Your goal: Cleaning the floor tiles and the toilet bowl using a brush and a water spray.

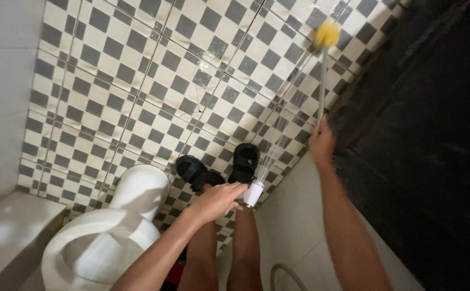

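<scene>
The right hand [321,143] has its grip closed around a thin white-handled brush with a yellow head [326,34], whose long axis points away toward the checkered tile floor's [138,81] far edge. The left hand [217,200], grip pinching a white spray nozzle [254,193], sprays above the black sandals [244,161], beside the white toilet bowl [100,242].

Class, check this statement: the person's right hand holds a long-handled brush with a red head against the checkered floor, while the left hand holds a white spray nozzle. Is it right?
Not quite. The head view shows the brush in the right hand has a yellow head, not red. The rest stands: it is long-handled, it reaches the checkered floor, and the left hand holds the white spray nozzle.
</scene>
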